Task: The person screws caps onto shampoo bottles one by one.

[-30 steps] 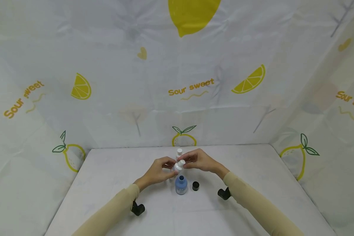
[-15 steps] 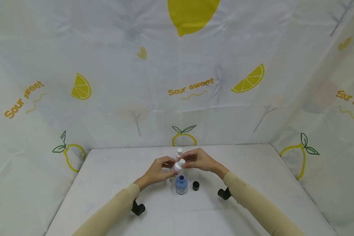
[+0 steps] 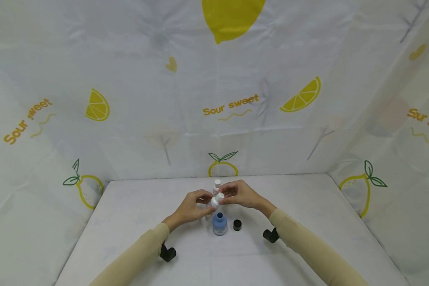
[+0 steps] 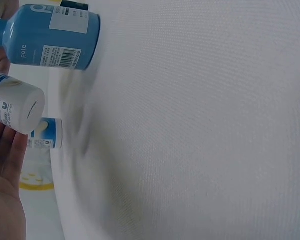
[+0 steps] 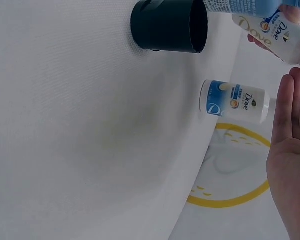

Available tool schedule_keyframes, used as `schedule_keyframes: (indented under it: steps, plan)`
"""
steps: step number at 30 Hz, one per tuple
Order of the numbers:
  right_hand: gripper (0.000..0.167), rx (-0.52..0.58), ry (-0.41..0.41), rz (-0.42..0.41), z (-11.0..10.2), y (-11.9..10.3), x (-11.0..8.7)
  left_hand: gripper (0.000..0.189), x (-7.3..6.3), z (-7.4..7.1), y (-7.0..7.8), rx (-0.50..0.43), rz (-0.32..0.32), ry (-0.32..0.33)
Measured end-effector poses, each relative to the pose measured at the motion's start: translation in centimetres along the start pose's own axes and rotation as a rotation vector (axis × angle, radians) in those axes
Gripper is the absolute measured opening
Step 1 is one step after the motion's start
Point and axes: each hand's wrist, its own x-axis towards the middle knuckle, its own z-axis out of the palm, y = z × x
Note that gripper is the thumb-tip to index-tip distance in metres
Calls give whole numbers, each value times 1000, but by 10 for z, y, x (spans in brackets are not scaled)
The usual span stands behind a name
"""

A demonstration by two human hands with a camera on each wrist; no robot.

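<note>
My left hand (image 3: 191, 206) grips a small white Dove bottle (image 4: 20, 102) by its body, lifted off the table and tilted with its top toward the right. My right hand (image 3: 244, 194) pinches that bottle's white cap (image 3: 219, 197) at the fingertips. Just in front of both hands stands a blue bottle (image 3: 219, 226), upright, its neck uncapped. To its right lies a black cap (image 3: 237, 225), which looks large in the right wrist view. Behind the hands a second white and blue Dove bottle (image 5: 237, 102) stands with its white cap on, partly hidden by my right fingers.
The table (image 3: 128, 222) has a white cloth. Behind it rises a white curtain (image 3: 136, 139) printed with lemons. Each wrist carries a black camera mount, the left one (image 3: 168, 253) and the right one (image 3: 271, 235) both low over the cloth.
My right fingers shift very slightly at the white cap. The left hand, the bottles and the black cap stay where they were.
</note>
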Motion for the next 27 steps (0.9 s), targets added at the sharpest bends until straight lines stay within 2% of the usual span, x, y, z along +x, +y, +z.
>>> schedule_keyframes:
  steps: [7, 20, 27]
  plan:
    - [27, -19, 20, 29, 0, -2, 2, 32, 1, -1, 1, 8, 23, 3]
    - [26, -33, 38, 27, 3, -2, 2, 32, 1, 1, -3, 12, 24, 5]
    - [25, -61, 39, 30, 5, -2, 2, 32, -1, 2, -2, 5, 4, 3]
